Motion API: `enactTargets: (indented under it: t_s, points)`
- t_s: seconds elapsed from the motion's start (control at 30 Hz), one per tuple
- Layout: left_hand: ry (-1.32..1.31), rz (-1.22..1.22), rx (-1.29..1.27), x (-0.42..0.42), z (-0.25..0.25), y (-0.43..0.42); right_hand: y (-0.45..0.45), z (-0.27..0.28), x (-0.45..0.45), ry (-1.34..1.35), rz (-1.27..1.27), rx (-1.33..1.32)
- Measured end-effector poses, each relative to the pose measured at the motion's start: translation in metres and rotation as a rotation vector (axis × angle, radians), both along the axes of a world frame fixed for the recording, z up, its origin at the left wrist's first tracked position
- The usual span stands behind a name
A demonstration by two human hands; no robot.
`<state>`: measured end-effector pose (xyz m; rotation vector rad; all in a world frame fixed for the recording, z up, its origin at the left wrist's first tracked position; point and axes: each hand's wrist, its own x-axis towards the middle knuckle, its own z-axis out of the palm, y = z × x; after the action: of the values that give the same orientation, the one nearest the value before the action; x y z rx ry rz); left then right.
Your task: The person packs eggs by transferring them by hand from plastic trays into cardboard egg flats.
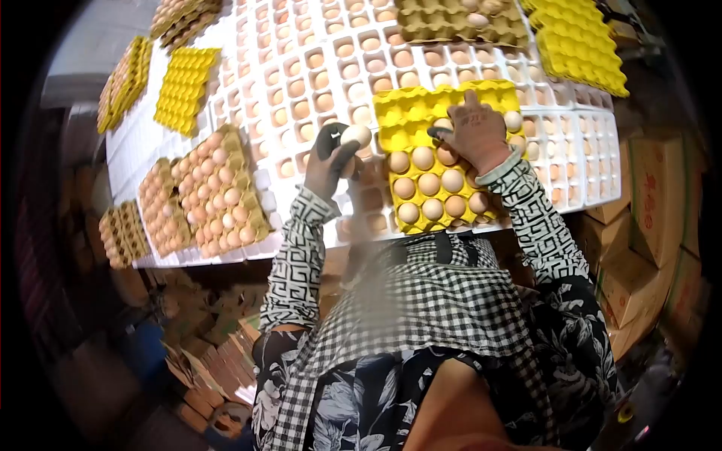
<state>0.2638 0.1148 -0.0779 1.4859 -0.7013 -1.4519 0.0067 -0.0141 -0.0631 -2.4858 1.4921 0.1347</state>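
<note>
My left hand, in a glove with dark fingertips, pinches a pale egg above the white tray. A second egg shows just under its fingers; whether it is held too I cannot tell. My right hand, also gloved, is over a yellow egg tray, its thumb and fingers around an egg in the upper part. Brown and cream eggs fill the tray's near rows, while several far cups on the left hold none. The palm hides some of the cups.
White gridded trays with many eggs spread across the table. Brown cardboard trays of eggs stand at left. Yellow trays lie at far left and far right. A brown tray sits behind. Cardboard boxes are stacked at right.
</note>
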Motion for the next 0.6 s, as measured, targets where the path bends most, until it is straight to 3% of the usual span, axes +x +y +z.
enactTargets:
  t_s: [0.1,0.13,0.17,0.2,0.23,0.3,0.4,0.5,0.57,0.6]
  points:
    - [-0.178,0.186,-0.024,-0.014,-0.019,0.062,0.008,-0.032,0.007,0.038,0.069,-0.121]
    - [-0.312,0.148,-0.026,-0.017,-0.026,0.086,0.01,-0.044,0.0,-0.045,0.073,-0.227]
    - [-0.439,0.097,-0.026,-0.02,-0.032,0.109,0.011,-0.037,-0.006,-0.057,0.025,-0.102]
    - [-0.717,0.08,-0.1,-0.018,-0.038,0.127,0.016,-0.039,-0.021,-0.117,0.013,-0.181]
    - [-0.739,0.153,0.03,-0.011,-0.036,0.139,0.015,-0.034,-0.021,0.055,-0.019,-0.116]
    - [-0.794,0.33,0.032,0.014,-0.034,0.151,0.015,-0.023,-0.004,0.082,-0.136,0.0]
    - [-1.141,0.263,0.093,0.062,-0.036,0.144,0.011,-0.046,0.015,0.237,-0.052,-0.19]
    - [-1.297,0.083,0.254,0.083,-0.049,0.138,0.013,-0.014,0.018,0.098,-0.091,0.009]
    - [-1.267,0.056,0.327,0.086,-0.054,0.138,0.035,0.009,0.027,-0.147,-0.107,-0.129]
    - [-1.169,0.141,0.185,0.088,-0.057,0.14,0.05,0.022,0.046,-0.282,-0.026,-0.072]
